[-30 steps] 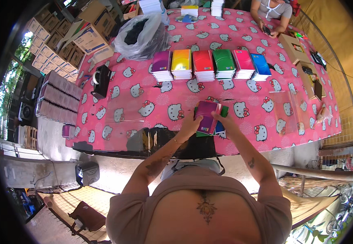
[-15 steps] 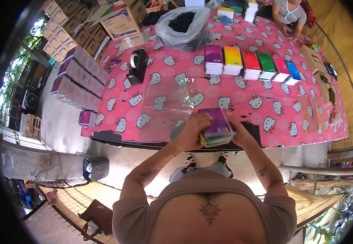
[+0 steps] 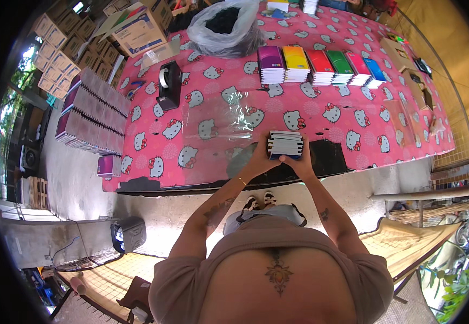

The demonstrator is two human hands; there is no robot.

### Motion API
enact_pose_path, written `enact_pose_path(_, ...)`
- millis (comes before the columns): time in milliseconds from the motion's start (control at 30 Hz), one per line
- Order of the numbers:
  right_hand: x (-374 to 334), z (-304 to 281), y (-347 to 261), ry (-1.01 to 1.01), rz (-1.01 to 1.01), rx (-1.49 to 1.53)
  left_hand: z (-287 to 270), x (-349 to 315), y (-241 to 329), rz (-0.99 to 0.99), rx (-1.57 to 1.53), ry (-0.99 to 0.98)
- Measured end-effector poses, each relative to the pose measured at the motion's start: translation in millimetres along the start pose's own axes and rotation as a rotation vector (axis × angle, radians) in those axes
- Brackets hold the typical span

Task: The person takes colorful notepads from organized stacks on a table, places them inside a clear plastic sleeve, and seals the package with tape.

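Between my two hands, just above the near edge of the table, is a small stack of spiral notebooks (image 3: 285, 144). Its white page edges and dark coil bindings face up. My left hand (image 3: 261, 157) is wrapped round the stack's left side. On the opposite side my right hand (image 3: 301, 164) grips it, with the thumb along the near edge. A clear plastic sheet (image 3: 213, 121) lies on the pink patterned tablecloth (image 3: 326, 154), beyond my left hand. Farther back stands a row of notebook stacks in purple (image 3: 271, 58), yellow (image 3: 296, 58), red, green, pink and blue.
A black tape dispenser (image 3: 169, 86) stands left of the plastic sheet. Tall stacks of wrapped notebooks (image 3: 91, 119) line the table's left side. At the back are a bag with black contents (image 3: 226, 32) and a cardboard box (image 3: 140, 29). Another clear sheet (image 3: 399, 121) lies at right.
My hands have turned the notebook stack, so page edges face up where a purple cover showed. The view has shifted, and the person across the table is now mostly out of it.
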State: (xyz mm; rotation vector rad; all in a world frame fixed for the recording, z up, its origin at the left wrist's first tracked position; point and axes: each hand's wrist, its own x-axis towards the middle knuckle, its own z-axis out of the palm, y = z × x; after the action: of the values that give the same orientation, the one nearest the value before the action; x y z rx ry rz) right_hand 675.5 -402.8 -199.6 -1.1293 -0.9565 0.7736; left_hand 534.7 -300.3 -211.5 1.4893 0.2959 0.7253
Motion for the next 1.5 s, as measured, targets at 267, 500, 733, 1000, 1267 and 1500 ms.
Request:
enact_pose_path(267,1.2,-11.8,-11.3,-0.007,0.017,-0.084,12.3,4.7,-7.7,-0.083,0.105,0.022)
enact_pose_path(500,3.2,-25.6,-1.0,-0.079,0.035,-0.199,-17.5,15.6,48.7,-0.198,0.489,-0.271)
enact_pose_path(733,4.3,-24.2,0.4,-0.084,0.1,0.066,56.0,24.0,106.2,0.222,1.229,-0.231)
enact_pose_path(1000,9.6,-34.0,9.8,-0.192,0.107,-0.162,30.6,57.3,112.8,-0.132,1.298,-0.539)
enact_pose_path(1267,26.6,25.1,-12.9,-0.201,0.487,0.261,-56.0,-18.2,86.8,-0.414,0.337,0.545)
enact_pose_path(1500,65.1,110.1,12.5,-0.241,0.764,0.193,-135.4,-51.4,85.9,-0.69,0.573,0.689)
